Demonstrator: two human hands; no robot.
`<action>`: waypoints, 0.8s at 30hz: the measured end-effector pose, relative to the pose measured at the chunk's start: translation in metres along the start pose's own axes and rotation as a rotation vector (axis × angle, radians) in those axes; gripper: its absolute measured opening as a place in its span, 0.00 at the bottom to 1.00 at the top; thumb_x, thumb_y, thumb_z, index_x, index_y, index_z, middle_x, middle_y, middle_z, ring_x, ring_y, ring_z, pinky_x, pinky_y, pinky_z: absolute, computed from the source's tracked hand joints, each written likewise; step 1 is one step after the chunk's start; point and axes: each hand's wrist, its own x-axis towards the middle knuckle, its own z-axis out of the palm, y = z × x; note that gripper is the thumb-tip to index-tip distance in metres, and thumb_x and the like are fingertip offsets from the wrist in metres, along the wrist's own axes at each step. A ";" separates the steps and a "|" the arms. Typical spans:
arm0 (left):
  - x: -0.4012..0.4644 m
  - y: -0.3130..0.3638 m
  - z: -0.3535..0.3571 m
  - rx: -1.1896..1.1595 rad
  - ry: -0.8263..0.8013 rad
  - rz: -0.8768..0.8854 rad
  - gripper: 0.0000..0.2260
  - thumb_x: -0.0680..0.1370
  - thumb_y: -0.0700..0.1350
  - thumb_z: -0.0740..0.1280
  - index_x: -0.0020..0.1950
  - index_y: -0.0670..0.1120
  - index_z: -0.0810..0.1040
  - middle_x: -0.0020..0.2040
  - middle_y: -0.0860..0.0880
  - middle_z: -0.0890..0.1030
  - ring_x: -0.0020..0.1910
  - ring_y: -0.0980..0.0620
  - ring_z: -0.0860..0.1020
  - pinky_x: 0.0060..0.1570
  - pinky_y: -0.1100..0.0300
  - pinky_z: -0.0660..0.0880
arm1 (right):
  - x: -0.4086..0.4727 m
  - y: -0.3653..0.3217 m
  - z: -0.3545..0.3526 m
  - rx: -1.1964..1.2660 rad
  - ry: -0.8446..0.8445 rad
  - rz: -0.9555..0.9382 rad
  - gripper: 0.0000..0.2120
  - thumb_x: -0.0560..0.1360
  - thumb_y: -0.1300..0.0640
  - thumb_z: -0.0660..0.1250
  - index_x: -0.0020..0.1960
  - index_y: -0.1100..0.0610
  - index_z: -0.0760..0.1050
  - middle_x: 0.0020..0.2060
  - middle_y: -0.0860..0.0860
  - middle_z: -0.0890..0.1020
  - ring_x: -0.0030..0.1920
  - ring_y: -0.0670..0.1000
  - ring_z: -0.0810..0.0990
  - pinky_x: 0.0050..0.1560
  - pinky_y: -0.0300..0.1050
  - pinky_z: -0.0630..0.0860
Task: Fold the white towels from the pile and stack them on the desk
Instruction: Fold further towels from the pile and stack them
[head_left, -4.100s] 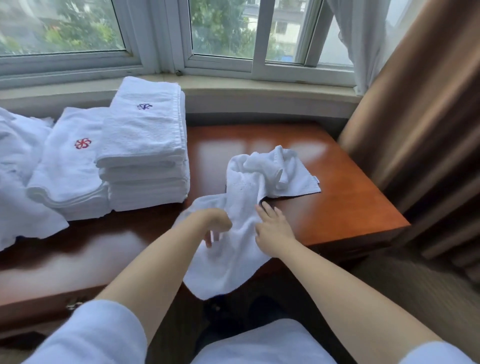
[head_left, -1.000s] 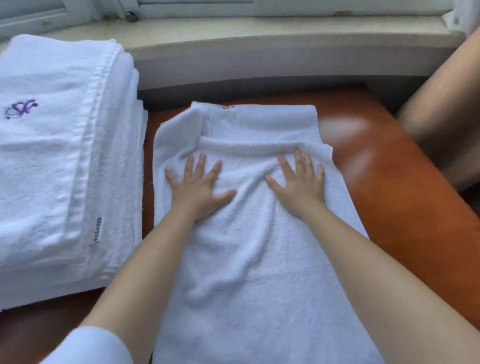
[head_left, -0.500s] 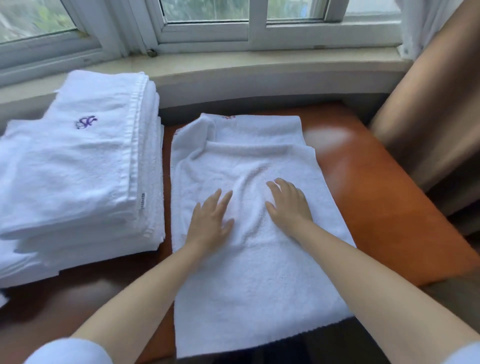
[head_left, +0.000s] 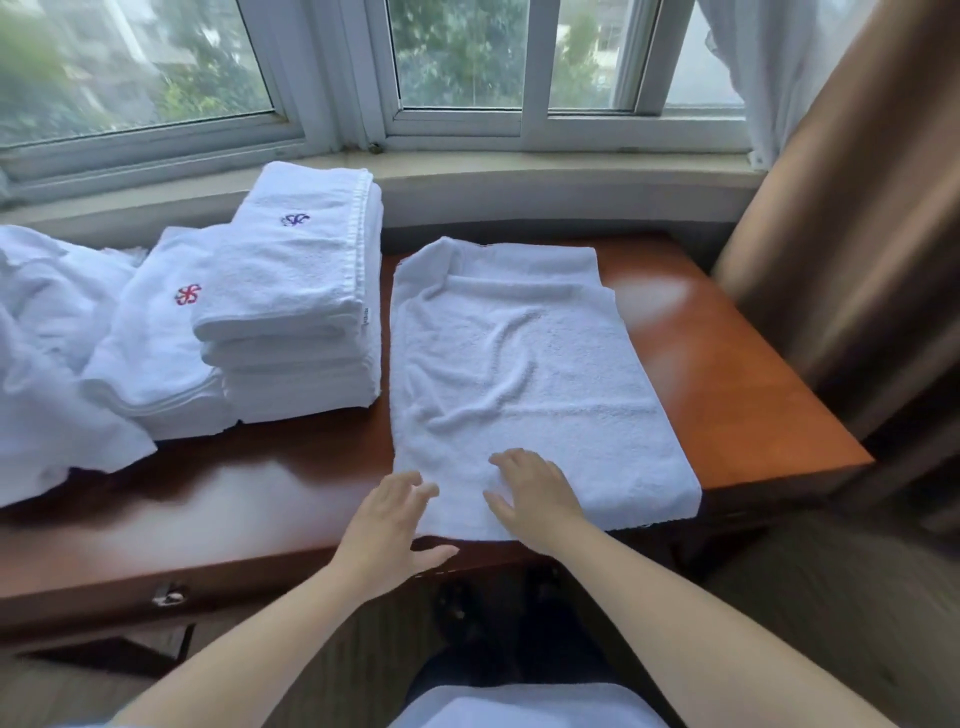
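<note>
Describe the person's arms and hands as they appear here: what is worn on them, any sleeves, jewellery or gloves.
Both forearms are bare from the elbow down. The left hand and the right hand wear no gloves, and no rings, watch or bracelets show. No sleeve is clearly in view; a pale garment shows at the bottom edge between the arms.

Both hands, left hand (head_left: 390, 525) and right hand (head_left: 531, 491), rest flat at the spread towel's (head_left: 519, 364) near edge

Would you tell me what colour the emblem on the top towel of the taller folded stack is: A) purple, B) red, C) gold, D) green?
A: the emblem atop the taller stack is purple; the red emblem sits on the lower stack to its left.
</note>
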 end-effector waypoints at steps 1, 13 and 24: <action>-0.001 -0.003 0.001 0.019 -0.048 0.021 0.23 0.72 0.58 0.70 0.61 0.47 0.73 0.61 0.49 0.73 0.60 0.47 0.71 0.56 0.55 0.73 | -0.008 0.001 0.002 -0.011 -0.019 -0.014 0.27 0.79 0.42 0.56 0.74 0.53 0.59 0.70 0.48 0.65 0.70 0.51 0.63 0.70 0.47 0.59; 0.022 0.019 -0.026 -0.152 0.231 -0.004 0.13 0.70 0.26 0.65 0.51 0.38 0.78 0.53 0.46 0.76 0.49 0.48 0.75 0.44 0.66 0.68 | -0.034 0.007 -0.004 -0.152 0.143 0.260 0.12 0.70 0.64 0.60 0.52 0.55 0.73 0.50 0.49 0.75 0.52 0.52 0.73 0.51 0.43 0.67; 0.024 0.009 -0.029 -0.174 0.274 -0.473 0.16 0.70 0.26 0.61 0.53 0.41 0.77 0.57 0.46 0.75 0.51 0.45 0.74 0.40 0.54 0.71 | -0.072 0.091 -0.050 0.009 0.383 0.994 0.15 0.76 0.64 0.59 0.59 0.54 0.75 0.59 0.53 0.75 0.61 0.56 0.70 0.59 0.48 0.65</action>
